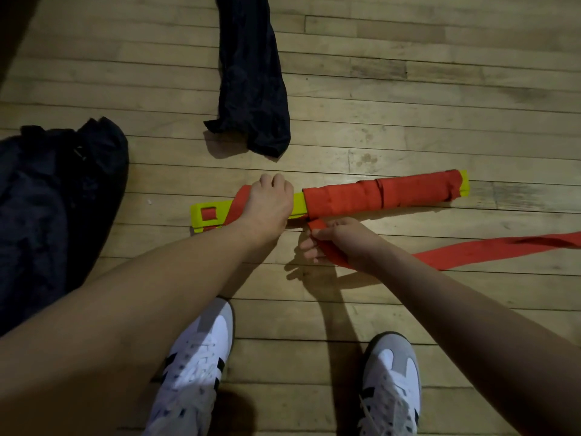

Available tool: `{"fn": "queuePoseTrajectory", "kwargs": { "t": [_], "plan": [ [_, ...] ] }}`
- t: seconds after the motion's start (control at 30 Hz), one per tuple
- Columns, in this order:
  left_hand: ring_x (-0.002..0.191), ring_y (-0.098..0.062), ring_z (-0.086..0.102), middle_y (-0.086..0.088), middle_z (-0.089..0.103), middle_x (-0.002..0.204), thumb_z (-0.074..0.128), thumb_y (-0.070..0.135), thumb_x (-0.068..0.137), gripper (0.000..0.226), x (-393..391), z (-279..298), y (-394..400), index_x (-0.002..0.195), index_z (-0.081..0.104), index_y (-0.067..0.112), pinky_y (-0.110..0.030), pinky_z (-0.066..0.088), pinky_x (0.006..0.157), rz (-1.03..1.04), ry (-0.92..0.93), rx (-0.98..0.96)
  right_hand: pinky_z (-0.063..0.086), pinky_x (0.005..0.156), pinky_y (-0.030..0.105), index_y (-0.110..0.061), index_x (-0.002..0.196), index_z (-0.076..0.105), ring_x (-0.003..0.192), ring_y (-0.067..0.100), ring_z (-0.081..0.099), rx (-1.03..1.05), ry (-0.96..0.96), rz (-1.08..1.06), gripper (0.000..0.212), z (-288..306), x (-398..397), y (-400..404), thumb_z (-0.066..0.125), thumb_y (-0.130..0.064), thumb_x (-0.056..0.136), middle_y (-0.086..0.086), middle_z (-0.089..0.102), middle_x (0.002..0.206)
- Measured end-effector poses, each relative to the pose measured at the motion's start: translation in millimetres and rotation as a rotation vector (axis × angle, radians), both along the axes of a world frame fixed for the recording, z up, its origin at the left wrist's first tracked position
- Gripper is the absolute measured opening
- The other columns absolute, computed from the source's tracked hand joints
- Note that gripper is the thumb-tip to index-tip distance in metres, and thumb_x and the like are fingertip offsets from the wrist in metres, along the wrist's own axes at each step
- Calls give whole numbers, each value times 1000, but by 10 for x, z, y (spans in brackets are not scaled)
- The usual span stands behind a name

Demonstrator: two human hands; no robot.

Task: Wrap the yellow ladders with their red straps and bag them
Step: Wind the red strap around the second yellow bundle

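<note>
The yellow ladder bundle (298,205) lies flat on the wooden floor (440,89), its right portion wound in the red strap (377,193). The left hand (267,202) bears down on the bundle left of centre, fingers curled over its far edge, gripping it. The right hand (333,243), just in front of the bundle, pinches the loose strap, which trails off to the right along the floor. One dark bag (254,89) lies beyond the bundle; a second dark bag (53,199) sits at left. Two white trainers (201,366) stand nearest.
</note>
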State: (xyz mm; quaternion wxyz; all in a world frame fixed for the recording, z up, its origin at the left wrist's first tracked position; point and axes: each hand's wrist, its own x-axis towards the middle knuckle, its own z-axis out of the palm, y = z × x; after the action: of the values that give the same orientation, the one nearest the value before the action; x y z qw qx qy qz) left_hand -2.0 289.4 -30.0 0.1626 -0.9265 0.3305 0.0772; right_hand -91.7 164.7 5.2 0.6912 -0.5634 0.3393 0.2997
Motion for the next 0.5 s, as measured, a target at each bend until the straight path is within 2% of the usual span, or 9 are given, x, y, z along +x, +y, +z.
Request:
{"fn": "queuePoseTrajectory", "kwargs": {
  "t": [0.1,0.27,0.4,0.47,0.5],
  "plan": [
    [111,-29,48,-14,47,124,62,33,88,57,71,13,-35,131,40,3,-33,43,84,25,-5,41,56,56,25,-3,91,58,63,18,65,-14,-29,-28,17,-12,12,7,43,-1,98,11,68,76],
    [110,-29,47,-14,46,120,57,31,91,41,49,-28,10,122,43,7,-34,41,88,-45,-19,50,57,59,26,-2,94,58,68,20,65,-27,-22,-41,15,-36,18,-8,43,-1,98,12,68,80],
    [110,-28,44,-13,43,120,51,56,90,61,-73,-38,118,123,39,7,-36,37,91,-187,-59,8,56,59,26,1,104,59,67,18,66,-18,-18,-13,19,-71,-4,-24,42,-1,98,12,68,80],
    [110,-29,44,-13,43,120,44,58,93,58,-139,-84,229,120,42,6,-37,36,91,-276,-100,-26,55,58,26,4,111,59,66,19,66,-17,-8,-6,22,-92,-26,-19,42,0,98,12,68,80],
    [109,-30,45,-14,46,119,46,55,92,54,-187,-114,281,116,46,7,-39,36,90,-308,-121,-72,55,58,26,5,114,58,66,19,66,-22,0,-4,24,-99,-36,-16,41,0,98,13,68,80]
  ]
}}
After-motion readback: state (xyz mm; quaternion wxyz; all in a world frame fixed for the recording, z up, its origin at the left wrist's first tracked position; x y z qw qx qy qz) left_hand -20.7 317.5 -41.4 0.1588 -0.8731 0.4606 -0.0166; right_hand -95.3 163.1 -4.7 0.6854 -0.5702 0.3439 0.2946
